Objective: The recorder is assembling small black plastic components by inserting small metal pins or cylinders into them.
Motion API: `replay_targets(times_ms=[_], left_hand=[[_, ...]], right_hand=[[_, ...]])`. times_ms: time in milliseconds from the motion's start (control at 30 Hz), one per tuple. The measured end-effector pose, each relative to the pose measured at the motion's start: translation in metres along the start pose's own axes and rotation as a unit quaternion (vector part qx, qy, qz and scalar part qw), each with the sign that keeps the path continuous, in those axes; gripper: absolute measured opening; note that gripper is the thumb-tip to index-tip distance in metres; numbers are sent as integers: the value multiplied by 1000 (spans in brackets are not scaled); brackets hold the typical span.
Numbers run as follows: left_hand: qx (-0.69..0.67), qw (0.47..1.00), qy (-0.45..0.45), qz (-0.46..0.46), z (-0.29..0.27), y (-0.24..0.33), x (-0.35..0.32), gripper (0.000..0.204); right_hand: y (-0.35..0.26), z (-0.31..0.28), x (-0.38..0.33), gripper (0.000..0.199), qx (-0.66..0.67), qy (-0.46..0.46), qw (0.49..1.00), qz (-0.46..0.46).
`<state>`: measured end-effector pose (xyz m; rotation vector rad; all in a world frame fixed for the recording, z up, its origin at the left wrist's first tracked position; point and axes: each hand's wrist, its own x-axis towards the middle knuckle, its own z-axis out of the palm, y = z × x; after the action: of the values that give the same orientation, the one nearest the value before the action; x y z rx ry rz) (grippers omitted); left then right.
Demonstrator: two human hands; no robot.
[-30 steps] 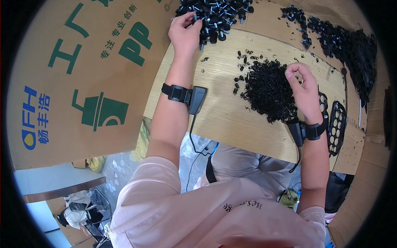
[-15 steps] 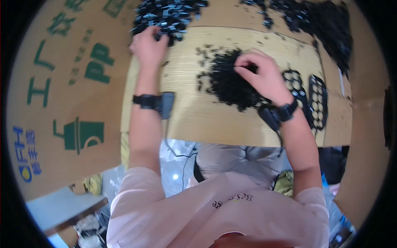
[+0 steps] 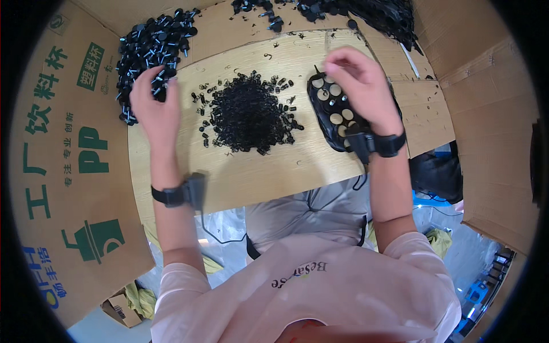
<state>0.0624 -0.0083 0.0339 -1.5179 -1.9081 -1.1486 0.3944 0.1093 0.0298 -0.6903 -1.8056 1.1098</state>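
Note:
A heap of black round-headed bolts with silver shanks (image 3: 150, 43) lies at the far left. My left hand (image 3: 155, 111) reaches over its near edge, thumb and fingers apart around some of the bolts. On the right is a black moulded piece with round tan openings (image 3: 321, 117); silver shanks stand up in a couple of its spots. My right hand (image 3: 366, 86) hovers over this piece and hides part of it. Its thumb and forefinger are pinched; whatever they hold is too small to make out. Between my hands sits a pile of small black clips or sleeves (image 3: 249, 114).
The pale work board (image 3: 274, 171) has loose black bits scattered on it. More black parts (image 3: 311, 8) and a bundle of black strips (image 3: 389, 20) lie along the back. Cardboard walls (image 3: 74, 160) rise at both sides. Cabled black bands (image 3: 389, 146) circle my wrists.
My right hand has moved from the small-parts pile rightward to the black moulded piece. My left hand stays by the bolts, its fingers now wider apart. The whole view has shifted and turned.

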Motion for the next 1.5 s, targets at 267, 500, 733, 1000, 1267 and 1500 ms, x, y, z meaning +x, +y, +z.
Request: replay_targets(times_ms=[267, 500, 733, 1000, 1267, 1500], left_hand=[[-200, 899, -315, 227, 48, 199, -68, 28], [-156, 895, -325, 265, 76, 202, -85, 30], [-165, 896, -334, 241, 79, 204, -84, 30], [-516, 812, -254, -98, 52, 171, -40, 30], [-639, 736, -160, -157, 37, 76, -23, 27], [-536, 817, -193, -91, 53, 34, -35, 29]], right_hand=[[33, -50, -41, 25, -101, -146, 980, 92], [54, -58, -38, 18, -86, -126, 981, 118], [61, -62, -26, 16, 135, 128, 958, 219], [3, -23, -13, 15, 181, 57, 980, 56], [-12, 80, 28, 20, 198, -100, 975, 25], [18, 109, 23, 24, 161, -96, 980, 64]])
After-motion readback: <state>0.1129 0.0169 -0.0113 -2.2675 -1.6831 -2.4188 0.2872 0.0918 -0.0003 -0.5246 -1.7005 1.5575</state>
